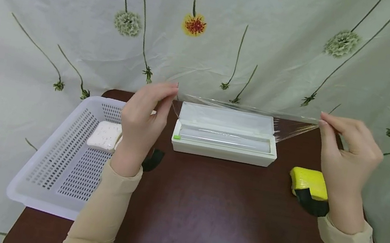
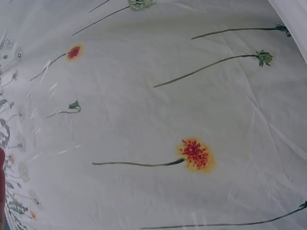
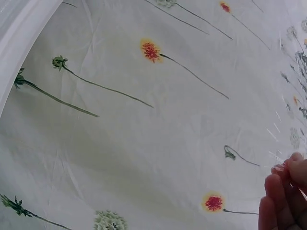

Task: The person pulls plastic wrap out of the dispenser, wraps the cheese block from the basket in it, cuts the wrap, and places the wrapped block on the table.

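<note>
A sheet of clear plastic wrap (image 1: 228,105) stretches between both hands, above the back of a white wrap dispenser box (image 1: 223,153). My left hand (image 1: 146,120) pinches its left corner between thumb and fingers. At the other corner, my right hand (image 1: 348,155) pinches the film, which gathers into creases running down toward the box. The box's lid stands raised, and a roll of film (image 1: 225,138) lies inside. A small green piece (image 1: 177,137) sits at the box's front left edge. In the right wrist view, the fingertips (image 3: 283,168) meet on the film.
On the left, a white perforated plastic basket (image 1: 43,152) holds white bread-like slices (image 1: 104,135), partly behind the left hand. A yellow wrapped block (image 1: 309,182) lies beside the right wrist on the dark brown table (image 1: 198,216). A flower-patterned cloth (image 1: 204,63) hangs behind.
</note>
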Available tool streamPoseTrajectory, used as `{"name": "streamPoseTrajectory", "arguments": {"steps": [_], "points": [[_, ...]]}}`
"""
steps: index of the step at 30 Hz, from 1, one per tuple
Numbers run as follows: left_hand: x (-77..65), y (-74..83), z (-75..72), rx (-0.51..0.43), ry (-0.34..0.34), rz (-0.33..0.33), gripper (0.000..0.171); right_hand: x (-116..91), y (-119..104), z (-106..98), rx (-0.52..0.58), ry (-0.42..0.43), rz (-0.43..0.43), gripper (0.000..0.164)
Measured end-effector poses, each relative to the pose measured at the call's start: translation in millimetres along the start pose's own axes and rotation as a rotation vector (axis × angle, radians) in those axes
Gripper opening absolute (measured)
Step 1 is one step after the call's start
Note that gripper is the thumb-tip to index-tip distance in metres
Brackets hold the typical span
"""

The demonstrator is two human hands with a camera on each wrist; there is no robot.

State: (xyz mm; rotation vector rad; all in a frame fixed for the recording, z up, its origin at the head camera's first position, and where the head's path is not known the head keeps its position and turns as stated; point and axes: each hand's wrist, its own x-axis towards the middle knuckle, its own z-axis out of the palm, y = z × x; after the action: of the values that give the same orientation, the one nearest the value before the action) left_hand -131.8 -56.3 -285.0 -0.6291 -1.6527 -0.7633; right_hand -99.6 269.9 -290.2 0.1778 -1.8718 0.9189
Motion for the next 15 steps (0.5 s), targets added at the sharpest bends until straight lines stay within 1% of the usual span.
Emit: {"name": "streamPoseTrajectory", "arguments": {"steps": [4, 7, 9, 10, 11, 13, 15], "points": [[-4.8, 7.4, -8.6, -0.014, 0.037, 0.025, 0.011, -16, -2, -12, 0.021, -0.01, -0.019, 0.007], [-12.9, 13.9, -17.9, -0.057, 0.044, 0.026, 0.013, -30, -3, -26, 0.065, -0.069, -0.013, 0.007], [-20.7, 18.6, -25.4, -0.114, 0.022, 0.013, 0.008, -40, -3, -38, 0.098, -0.145, 0.013, 0.008], [-25.1, 20.9, -29.0, -0.147, 0.01, 0.009, 0.003, -45, -3, -44, 0.123, -0.183, 0.027, 0.009], [-29.6, 23.5, -33.1, -0.179, -0.007, 0.002, 0.003, -50, -3, -48, 0.164, -0.214, 0.047, 0.01], [-39.5, 28.2, -40.9, -0.261, -0.037, -0.005, 0.01, -59, -4, -57, 0.224, -0.274, 0.086, 0.012], [-49.5, 32.5, -47.9, -0.338, -0.052, -0.003, 0.013, -67, -4, -64, 0.277, -0.328, 0.117, 0.014]]}}
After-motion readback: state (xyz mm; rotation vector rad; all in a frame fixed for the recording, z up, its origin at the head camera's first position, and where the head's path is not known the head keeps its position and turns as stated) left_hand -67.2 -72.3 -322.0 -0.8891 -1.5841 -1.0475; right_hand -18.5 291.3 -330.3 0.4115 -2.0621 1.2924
